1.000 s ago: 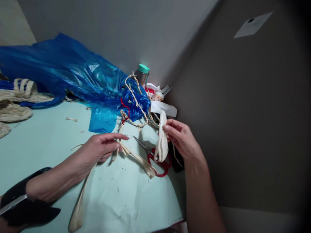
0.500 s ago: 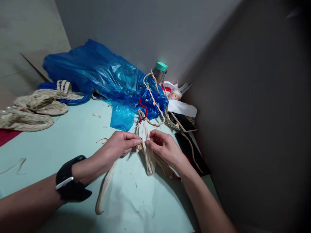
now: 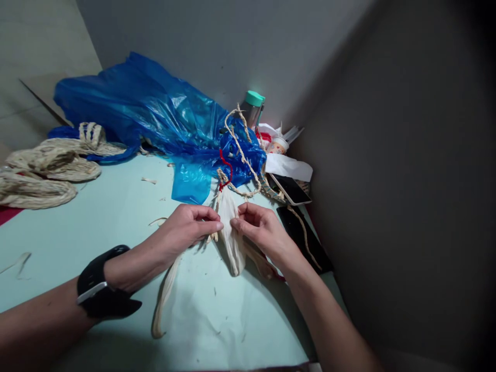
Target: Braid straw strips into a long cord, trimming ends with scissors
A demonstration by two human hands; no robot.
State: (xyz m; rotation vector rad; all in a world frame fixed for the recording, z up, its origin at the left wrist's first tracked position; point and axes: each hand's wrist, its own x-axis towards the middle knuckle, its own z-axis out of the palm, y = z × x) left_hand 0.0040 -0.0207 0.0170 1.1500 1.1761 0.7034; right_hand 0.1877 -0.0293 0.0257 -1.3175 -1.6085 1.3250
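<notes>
A pale dried fibre strip, like a husk leaf, is spread between my two hands. My left hand pinches its left edge between thumb and fingers. At its right edge my right hand pinches it too. Above the strip a braided fibre cord curves away, with a red string at its near end. Further strips hang below: one pale strip lies under my left wrist, and a browner strip runs beneath my right hand.
A blue plastic bag sprawls along the wall. Fibre bundles lie at the left. A green-lidded bottle, a paper cup, a phone and a black flat object stand or lie at the right on the pale green table.
The strip has been spread wider and flatter between my hands, which have drawn slightly apart. The whole view has shifted a little, so things appear further left and higher.
</notes>
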